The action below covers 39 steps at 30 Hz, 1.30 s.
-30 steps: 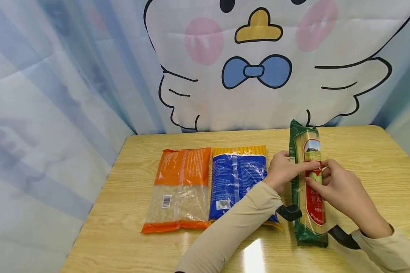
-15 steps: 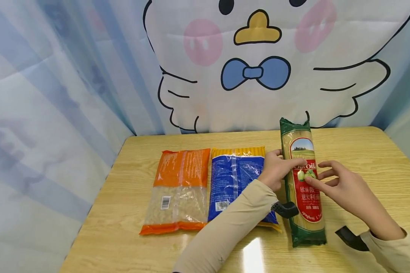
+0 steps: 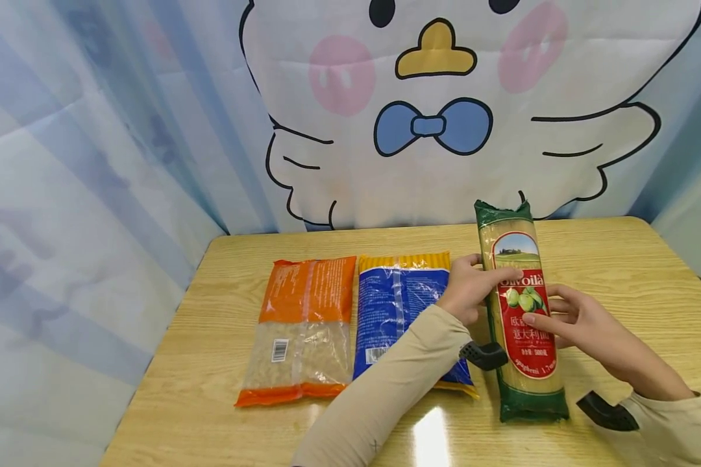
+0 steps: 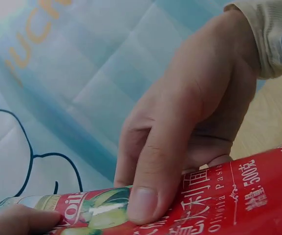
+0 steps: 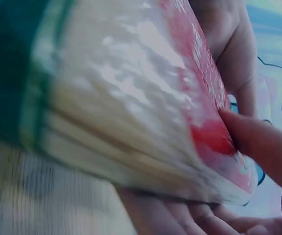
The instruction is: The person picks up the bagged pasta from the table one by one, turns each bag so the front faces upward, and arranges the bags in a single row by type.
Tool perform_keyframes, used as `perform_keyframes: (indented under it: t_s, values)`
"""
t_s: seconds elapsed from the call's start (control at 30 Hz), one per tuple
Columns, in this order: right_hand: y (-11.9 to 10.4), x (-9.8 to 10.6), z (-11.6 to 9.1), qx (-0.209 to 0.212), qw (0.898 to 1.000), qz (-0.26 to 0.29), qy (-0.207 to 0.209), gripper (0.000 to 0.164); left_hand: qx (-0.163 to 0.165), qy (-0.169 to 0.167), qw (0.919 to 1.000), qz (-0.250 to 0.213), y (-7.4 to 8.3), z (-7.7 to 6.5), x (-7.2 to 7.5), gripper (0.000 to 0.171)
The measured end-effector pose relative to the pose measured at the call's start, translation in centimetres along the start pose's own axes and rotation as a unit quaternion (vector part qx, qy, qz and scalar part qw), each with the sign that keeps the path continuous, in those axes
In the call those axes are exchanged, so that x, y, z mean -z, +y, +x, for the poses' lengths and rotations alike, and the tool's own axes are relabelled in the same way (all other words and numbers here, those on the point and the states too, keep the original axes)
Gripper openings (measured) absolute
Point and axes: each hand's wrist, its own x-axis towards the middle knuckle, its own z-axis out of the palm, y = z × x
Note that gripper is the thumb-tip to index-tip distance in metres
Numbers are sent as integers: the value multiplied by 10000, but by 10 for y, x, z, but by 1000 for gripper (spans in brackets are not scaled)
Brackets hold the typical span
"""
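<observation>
Holding a spaghetti pack (image 3: 511, 308) two-handed at the right of the tabletop (image 3: 625, 259).
Probably light, stiff lengthwise, slick-wrapped and brittle if bent; best taken by both long edges, mid-length. Gripping the right edge with the right hand (image 3: 587, 327), with fingers parted to the pack's thickness; farther, gripping the left edge with the left hand (image 3: 467, 285), with thumb laid across the front.

The right hand (image 5: 277, 156) is holding the pack (image 5: 126, 98), its thumb touching the red label (image 5: 211, 139), its fingers (image 5: 180, 215) lying underneath. The left hand (image 5: 236, 49) is showing behind; patterned cloth (image 5: 272, 73) is hanging beyond.
</observation>
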Motion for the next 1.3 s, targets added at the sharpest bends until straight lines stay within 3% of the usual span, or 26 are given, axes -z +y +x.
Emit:
perform_keyframes:
  t_s: [0.23,0.4,0.77,1.03,1.2,1.3]
  values:
    - [-1,1,-2,206,9990,356,191,53,198,-507,9985,-43,-3,5,6,24]
    - [-3,2,-1,260,9983,478,221,55,218,-404,9988,149,-1,4,6,28]
    - [-4,7,1,151,9988,102,451,57,-26,-482,9976,491,-1,3,11,31]
    - [-9,11,1,-68,9990,-236,377,67,-122,-247,9995,184,-1,2,8,23]
    - [-7,15,-1,60,9991,-389,137,70,-260,148,9995,-49,0,1,6,22]
    - [-5,18,-3,101,9992,-383,-60,70,-317,213,9991,-170,1,1,5,21]
